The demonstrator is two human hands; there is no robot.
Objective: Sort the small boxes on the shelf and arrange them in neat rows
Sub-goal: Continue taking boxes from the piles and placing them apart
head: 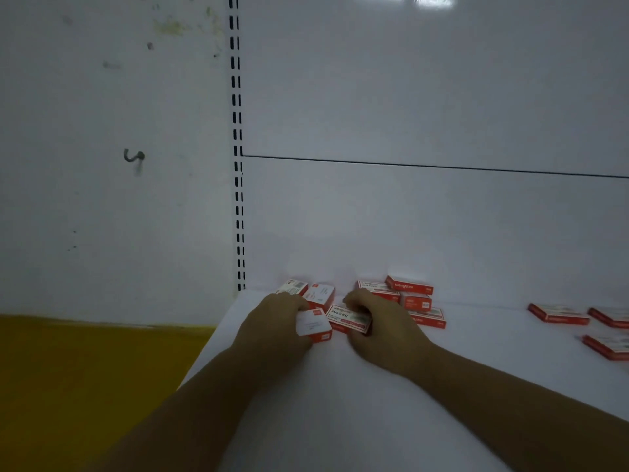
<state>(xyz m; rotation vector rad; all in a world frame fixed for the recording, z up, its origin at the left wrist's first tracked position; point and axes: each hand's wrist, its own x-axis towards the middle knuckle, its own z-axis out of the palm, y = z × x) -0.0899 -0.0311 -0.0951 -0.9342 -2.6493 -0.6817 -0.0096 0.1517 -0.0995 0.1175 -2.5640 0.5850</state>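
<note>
Your left hand (275, 321) grips one small box (313, 327), your right hand (377, 321) the neighbour box (349, 318) at three o'clock. Likely light, stiff cardboard; pinch the long sides.

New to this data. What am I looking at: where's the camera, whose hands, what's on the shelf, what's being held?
There is no robot here. A person works bare-handed, and the single picture comes from a camera worn on their head, looking forward and down. The left hand holds a small red-and-white box. The right hand grips a second box right beside it. Both are low over a white shelf. Behind the hands, a loose heap of the same boxes lies by the back panel at mixed angles, not yet in rows. At the far right lie three more boxes, flat.
</note>
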